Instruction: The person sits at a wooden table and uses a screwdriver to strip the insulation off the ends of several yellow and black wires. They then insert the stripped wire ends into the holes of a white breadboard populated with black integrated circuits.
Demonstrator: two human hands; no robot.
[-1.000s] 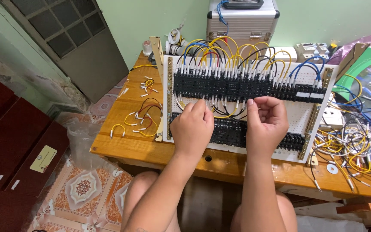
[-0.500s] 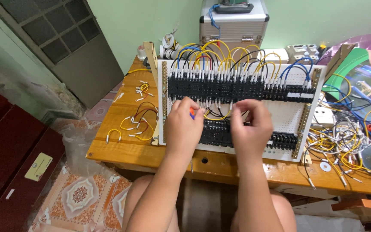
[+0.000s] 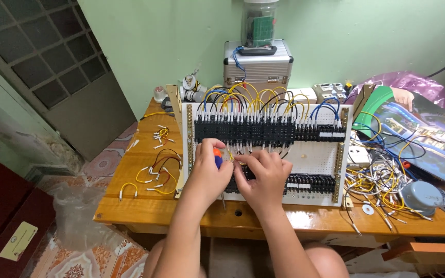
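A white perforated panel (image 3: pixel 319 154) lies on a wooden table (image 3: pixel 145 206), carrying two rows of black terminal blocks (image 3: pixel 269 131) looped with yellow, blue and black wires. My left hand (image 3: pixel 209 172) is closed around a screwdriver with an orange and blue handle (image 3: pixel 216 156), whose shaft points down toward the table's front edge. My right hand (image 3: pixel 263 175) rests over the left part of the lower terminal row (image 3: pixel 310 183), fingers pinched on a short yellow wire (image 3: pixel 231 156) beside the screwdriver. Both hands touch each other.
Loose wire jumpers (image 3: pixel 153 172) lie left of the panel, and a tangle of wires (image 3: pixel 382 180) sits to the right beside a grey round box (image 3: pixel 421 195). A silver case (image 3: pixel 258 64) stands at the back. A door (image 3: pixel 63 72) is at left.
Both hands have drawn closer together over the left part of the lower terminal row. The screwdriver handle shows in my left hand. The view has tilted up and pulled back.
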